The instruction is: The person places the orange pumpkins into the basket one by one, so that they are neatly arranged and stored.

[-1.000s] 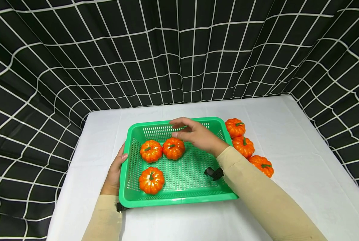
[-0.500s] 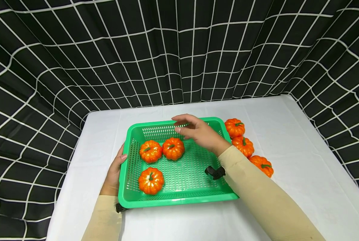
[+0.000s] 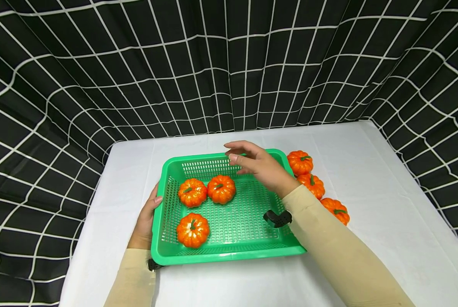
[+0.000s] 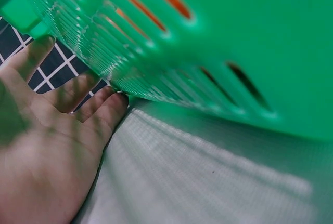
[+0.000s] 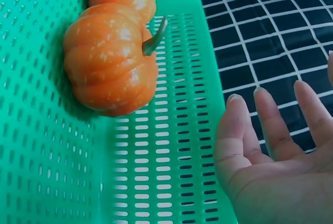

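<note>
A green plastic basket (image 3: 229,256) with slotted walls stands on the table. Inside lie three orange toy pumpkins with green stems: a left one (image 3: 192,192), one beside it (image 3: 221,189) and a near one (image 3: 193,230). My left hand (image 3: 146,215) rests against the basket's outer left side, thumb at the rim. In the left wrist view its relaxed fingers (image 4: 112,110) touch the slotted wall. My right hand (image 3: 259,164) hovers over the basket's far right part, fingers loosely bent and holding nothing. Its palm also shows beside the far rim in the right wrist view.
Outside the basket's right side, three more toy pumpkins form a slanting row: a far one (image 3: 300,163), a middle one (image 3: 311,186) and a near one (image 3: 335,210), partly behind the right sleeve. A white cloth covers the table (image 3: 386,204). Black gridded curtains (image 3: 229,64) surround it.
My right hand has drifted right and toward the far rim, away from the pumpkin beneath it. The left hand, the basket and the pumpkins stay where they were.
</note>
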The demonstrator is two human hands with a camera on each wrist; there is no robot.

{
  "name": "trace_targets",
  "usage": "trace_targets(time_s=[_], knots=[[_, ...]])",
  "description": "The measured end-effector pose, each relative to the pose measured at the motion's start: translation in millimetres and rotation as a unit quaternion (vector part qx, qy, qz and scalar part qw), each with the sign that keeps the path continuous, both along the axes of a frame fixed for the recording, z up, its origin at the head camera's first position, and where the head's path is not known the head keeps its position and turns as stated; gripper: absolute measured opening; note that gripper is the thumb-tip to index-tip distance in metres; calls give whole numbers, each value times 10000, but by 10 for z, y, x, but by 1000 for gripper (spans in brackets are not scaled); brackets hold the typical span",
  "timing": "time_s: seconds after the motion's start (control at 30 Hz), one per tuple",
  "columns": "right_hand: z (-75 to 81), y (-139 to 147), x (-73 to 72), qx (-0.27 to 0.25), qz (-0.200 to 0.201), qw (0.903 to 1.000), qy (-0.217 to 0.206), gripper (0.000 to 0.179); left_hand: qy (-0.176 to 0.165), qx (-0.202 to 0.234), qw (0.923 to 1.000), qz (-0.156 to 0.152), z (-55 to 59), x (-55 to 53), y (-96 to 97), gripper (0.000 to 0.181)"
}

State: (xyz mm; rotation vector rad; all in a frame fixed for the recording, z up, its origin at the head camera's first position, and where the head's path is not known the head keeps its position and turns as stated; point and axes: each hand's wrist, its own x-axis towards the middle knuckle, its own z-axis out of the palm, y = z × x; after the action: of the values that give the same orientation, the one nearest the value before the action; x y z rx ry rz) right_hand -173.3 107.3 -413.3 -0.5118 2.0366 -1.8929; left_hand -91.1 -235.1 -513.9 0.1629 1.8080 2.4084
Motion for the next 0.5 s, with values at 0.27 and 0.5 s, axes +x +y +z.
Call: trace_targets(time_s=[0.27, 0.5], knots=[[70, 96, 43, -181, -128, 9998, -1, 47, 32, -56, 10000, -40, -13, -4, -5, 83], [97, 244, 74, -153, -367, 9991, 125, 45, 32, -51, 10000, -61, -13, -11, -5, 83]])
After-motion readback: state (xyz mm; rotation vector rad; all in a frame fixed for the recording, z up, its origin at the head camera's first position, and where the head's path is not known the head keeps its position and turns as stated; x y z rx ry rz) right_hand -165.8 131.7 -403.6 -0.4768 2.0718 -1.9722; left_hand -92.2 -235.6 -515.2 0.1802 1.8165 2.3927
